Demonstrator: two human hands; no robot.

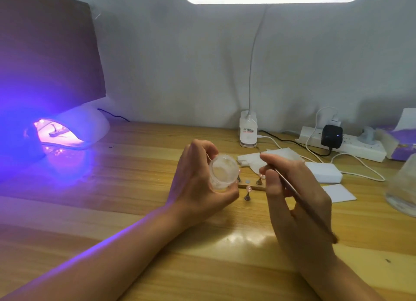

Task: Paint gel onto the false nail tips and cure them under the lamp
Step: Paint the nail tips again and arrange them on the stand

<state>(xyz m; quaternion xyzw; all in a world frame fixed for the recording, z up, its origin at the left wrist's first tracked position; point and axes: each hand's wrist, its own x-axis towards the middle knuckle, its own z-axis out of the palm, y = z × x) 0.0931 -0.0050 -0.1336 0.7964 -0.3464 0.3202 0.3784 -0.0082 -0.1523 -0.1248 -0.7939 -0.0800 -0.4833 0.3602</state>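
My left hand (195, 183) grips a small clear gel jar (222, 172), tilted with its open mouth toward me. My right hand (292, 194) pinches a thin brown brush (299, 197), its tip up near the jar's right side. Between the hands lies a small wooden holder strip (249, 186) with pink nail tips on little stands; one stand (247, 193) sits just in front of it and another (260, 179) at its right end. At the far left the white curing lamp (85, 129) glows purple, with a holder and a stand inside it (56, 132).
A clip-on desk lamp (248, 131) stands behind the hands, with white wipes (249, 160) by it. A power strip (344, 146) with plugs and cables runs along the back right. A white box (323, 172), a white card (338, 193) and a clear container (403, 188) lie right.
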